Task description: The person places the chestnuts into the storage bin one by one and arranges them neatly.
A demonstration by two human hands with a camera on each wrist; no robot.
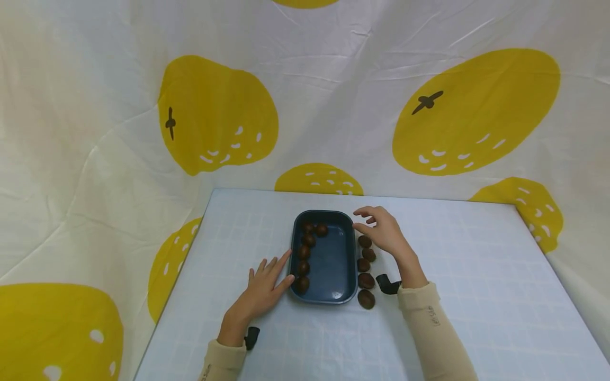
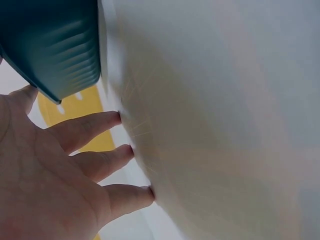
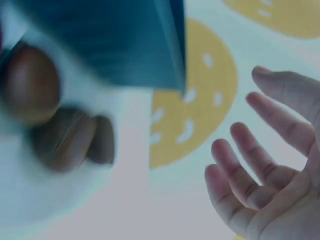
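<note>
A dark blue rectangular tray point(image 1: 332, 264) stands on the table, with several brown chestnuts point(image 1: 303, 252) lined along its left side and one more point(image 1: 321, 229) beside the top of that line. Outside its right wall runs a column of several other chestnuts point(image 1: 366, 280). My left hand point(image 1: 261, 292) is spread at the tray's left edge, thumb and index finger at the rim; in the left wrist view, the other fingertips point(image 2: 145, 194) rest on the tabletop. Beyond the upper right rim, my right hand point(image 1: 383, 230) hovers with loosely bent fingers and nothing between them.
The table point(image 1: 476, 296) has a pale, faintly checked cover. Behind it hangs a white cloth point(image 1: 333, 106) with large yellow fruit prints. A black wrist device point(image 1: 388, 284) sits by the right forearm, another point(image 1: 252, 337) by the left.
</note>
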